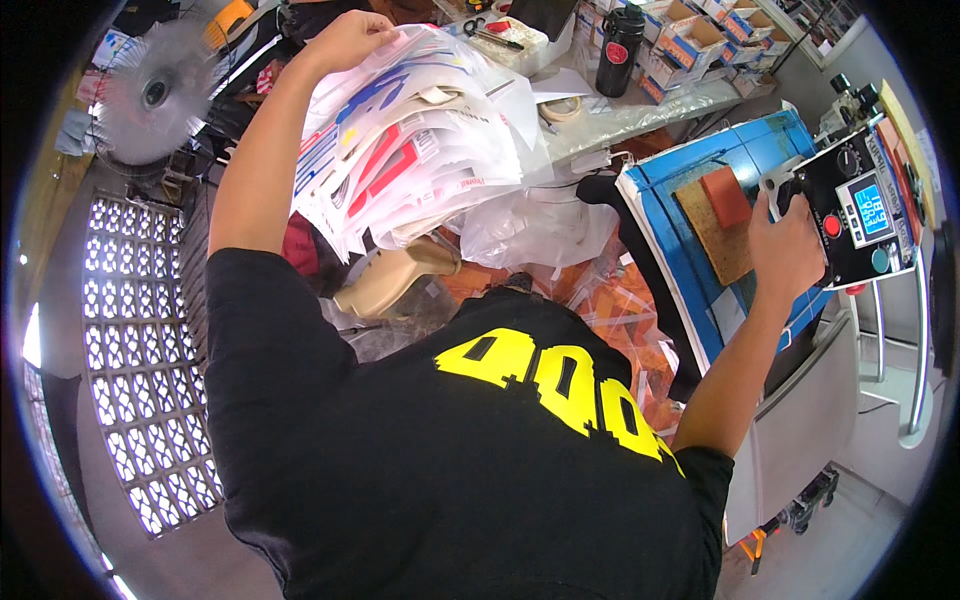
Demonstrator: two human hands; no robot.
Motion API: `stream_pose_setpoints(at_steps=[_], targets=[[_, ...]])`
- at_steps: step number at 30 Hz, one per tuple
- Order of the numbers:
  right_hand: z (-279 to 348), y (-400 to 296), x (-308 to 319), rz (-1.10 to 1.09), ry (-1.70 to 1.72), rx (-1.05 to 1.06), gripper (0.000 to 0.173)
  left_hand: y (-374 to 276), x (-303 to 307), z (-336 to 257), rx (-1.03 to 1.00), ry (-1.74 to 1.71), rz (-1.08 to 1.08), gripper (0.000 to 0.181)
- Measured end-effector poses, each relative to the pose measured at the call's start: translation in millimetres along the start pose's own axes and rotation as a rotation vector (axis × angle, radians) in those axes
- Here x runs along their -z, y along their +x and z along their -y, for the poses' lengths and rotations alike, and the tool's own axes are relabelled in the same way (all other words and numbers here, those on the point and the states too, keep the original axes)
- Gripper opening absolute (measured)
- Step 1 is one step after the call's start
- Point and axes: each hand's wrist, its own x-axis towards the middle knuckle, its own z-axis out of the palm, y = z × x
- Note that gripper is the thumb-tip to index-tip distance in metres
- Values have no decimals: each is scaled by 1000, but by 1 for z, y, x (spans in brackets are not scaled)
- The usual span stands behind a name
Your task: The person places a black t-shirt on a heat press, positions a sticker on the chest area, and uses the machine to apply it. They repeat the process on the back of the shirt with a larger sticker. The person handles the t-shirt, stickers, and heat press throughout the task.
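Observation:
My left hand (364,37) pinches the far top edge of a thick stack of printed film sheets (427,150), which bear coloured and red lettering. To the right, my right hand (787,244) lies at a dark knob or handle on the black control box (847,202) of a machine that looks like a heat press; whether the fingers close round it cannot be told. Beside that hand, a red-brown block (726,196) rests on a brown board (712,232) on the blue-covered platen (660,187). A lit display (870,210) shows on the control box.
A running fan (156,94) stands at the far left. Beyond the stack, a plastic-covered table (637,120) bears a black bottle (621,52), a tape roll (561,109), scissors (472,28) and several small cardboard boxes (686,45). Plastic scraps (615,300) litter the floor.

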Motion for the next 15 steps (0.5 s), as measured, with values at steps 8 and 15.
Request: stream_pose_setpoints(at_steps=[8,15], targets=[[-2,1,-1,99,12,-35,45,-35,-56,-35,-151,307,-47,27],[-3,2,-4,91,37,-22,44,-49,-114,-9,-182,636,-132,35]])
